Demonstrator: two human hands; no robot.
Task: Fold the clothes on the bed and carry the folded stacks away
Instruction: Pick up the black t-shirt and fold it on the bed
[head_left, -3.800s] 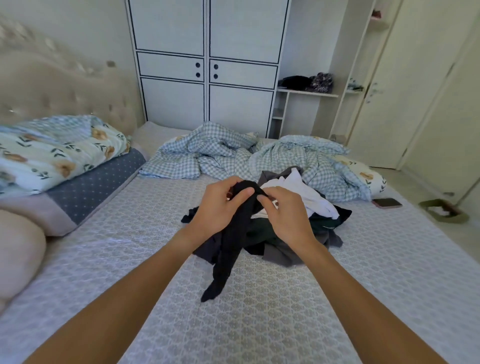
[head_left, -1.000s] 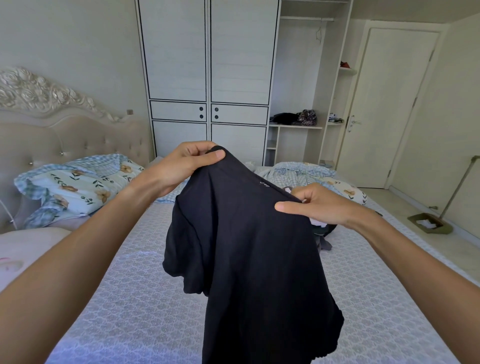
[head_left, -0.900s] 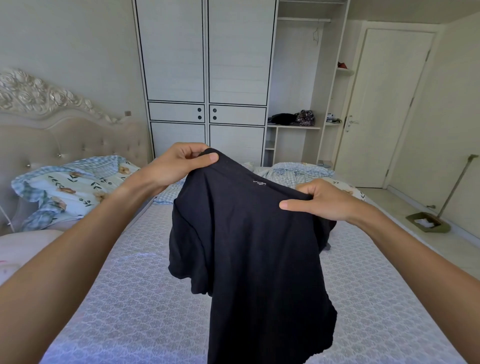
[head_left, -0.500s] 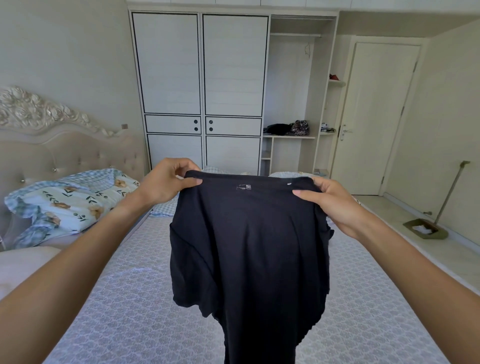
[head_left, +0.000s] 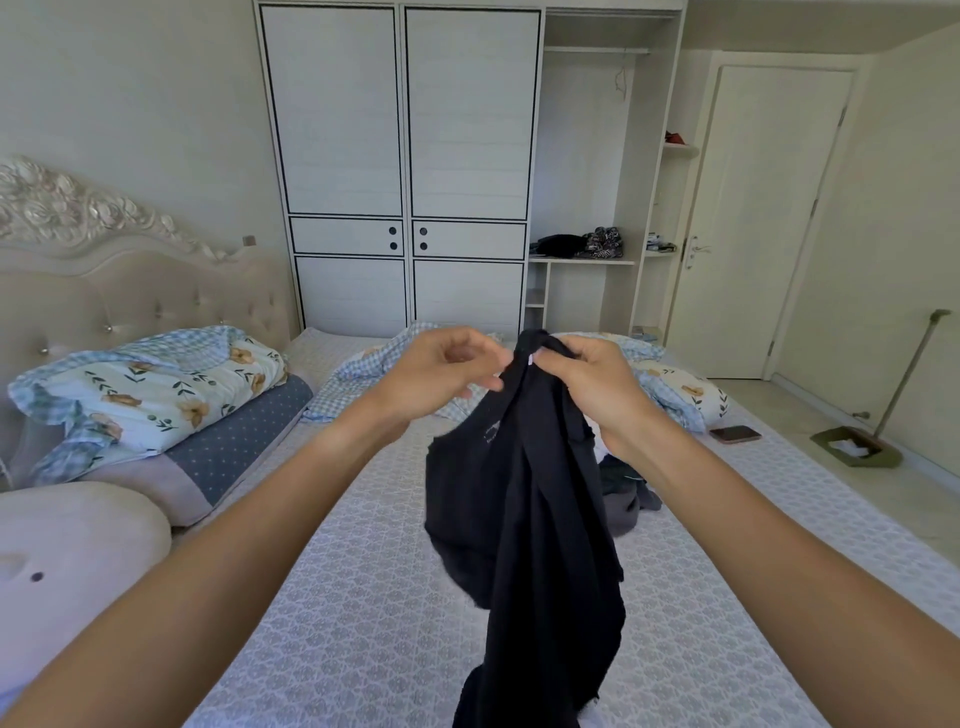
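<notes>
A: Where's the garment?

B: Black knit t-shirt hangs bunched in the air over the bed with the grey patterned cover, top edge gathered in the right hand. Right fingers are curled tight round the fabric.

A: Left hand?

B: Left hand is just beside the bunch, fingers loosely curled. It's blurred, so I can't tell if they pinch the cloth or hold nothing.

A: Rest of the laundry?

B: Dark unfolded clothes pile sits on the bed behind the shirt, nothing stacked yet.

A: Risks?

B: One-handed hold — the shirt hangs twisted, so a fold from here likely comes out crooked. Hem trails low and could snag the pile. Black phone lies near the bed's right edge, so a swung sleeve might knock it off.
</notes>
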